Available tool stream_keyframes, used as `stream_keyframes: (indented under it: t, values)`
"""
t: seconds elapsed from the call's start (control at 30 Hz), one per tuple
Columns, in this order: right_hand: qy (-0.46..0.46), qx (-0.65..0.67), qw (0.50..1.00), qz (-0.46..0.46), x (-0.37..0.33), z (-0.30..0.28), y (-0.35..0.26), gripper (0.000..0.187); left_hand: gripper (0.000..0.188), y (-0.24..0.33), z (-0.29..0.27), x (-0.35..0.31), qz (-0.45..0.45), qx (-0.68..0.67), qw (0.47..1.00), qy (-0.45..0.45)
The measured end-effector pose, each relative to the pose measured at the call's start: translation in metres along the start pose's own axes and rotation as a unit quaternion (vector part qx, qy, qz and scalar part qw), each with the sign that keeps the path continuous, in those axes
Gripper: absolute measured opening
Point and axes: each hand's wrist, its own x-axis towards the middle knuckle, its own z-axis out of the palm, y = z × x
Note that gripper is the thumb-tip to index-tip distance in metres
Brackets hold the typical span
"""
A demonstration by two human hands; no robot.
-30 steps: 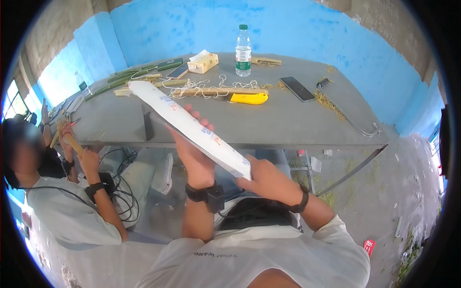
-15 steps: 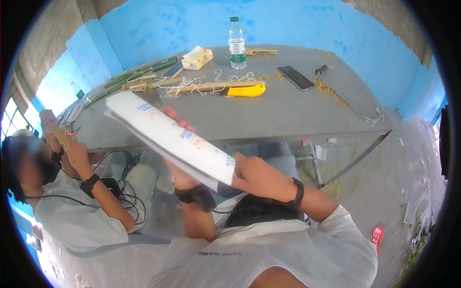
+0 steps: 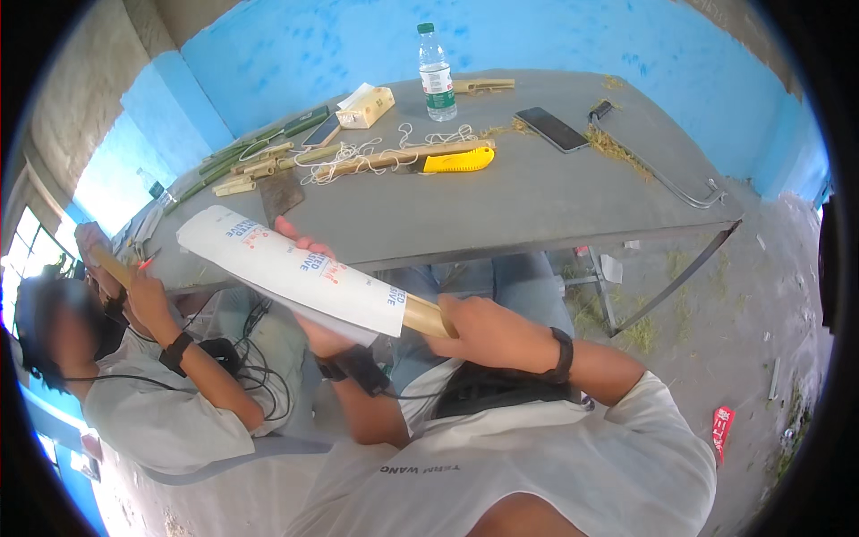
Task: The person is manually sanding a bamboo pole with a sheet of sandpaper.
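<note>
A white-backed sheet of sandpaper [image 3: 286, 266] with blue and red print is folded around a bamboo piece [image 3: 424, 317], above my lap at the table's near edge. My left hand [image 3: 319, 335] is closed around the sheet from below, its fingertips showing at the far edge. Closed on the bare end of the bamboo, just right of the sheet, is my right hand [image 3: 486, 324]. The rest of the bamboo is hidden inside the sandpaper.
On the grey table [image 3: 394, 217] lie a yellow utility knife [image 3: 459, 160], tangled white string [image 3: 358, 161], bamboo pieces, a phone [image 3: 552, 129], a thin metal saw frame [image 3: 658, 172] and a tissue box [image 3: 368, 108]. A bottle [image 3: 437, 82] stands behind. At left a co-worker [image 3: 179, 403] holds bamboo.
A stretch of bamboo now shows between the sandpaper and my right hand, where before the sheet reached that hand. The sheet and my left hand have shifted left and slightly down.
</note>
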Motion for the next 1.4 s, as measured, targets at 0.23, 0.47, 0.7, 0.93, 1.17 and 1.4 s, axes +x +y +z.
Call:
stream_keyframes:
  t: [0.23,0.47,0.7,0.93,1.17,1.4]
  values:
    - [0.036,0.037,0.998,-0.039,0.012,0.004,-0.001,0.042,0.055,0.003,-0.001,-0.003,0.024,0.099,0.993,0.060]
    - [-0.005,0.052,0.997,-0.064,0.021,0.011,-0.011,0.040,0.041,0.027,0.006,-0.001,0.085,0.117,0.977,0.155]
    - [-0.011,0.005,0.999,-0.036,0.019,0.005,-0.004,0.041,0.040,0.018,-0.011,-0.009,0.053,0.149,0.981,0.111]
    - [0.023,0.030,0.998,-0.057,0.017,0.007,-0.004,0.040,0.033,0.012,-0.004,-0.008,-0.016,0.127,0.984,0.123]
    - [0.021,0.007,0.997,-0.075,0.013,0.004,-0.005,0.039,0.033,0.020,-0.001,-0.005,0.032,0.037,0.997,0.054]
    - [-0.010,0.001,0.999,-0.037,0.013,0.000,-0.005,0.041,0.027,0.025,-0.008,-0.004,-0.022,-0.007,0.998,0.062]
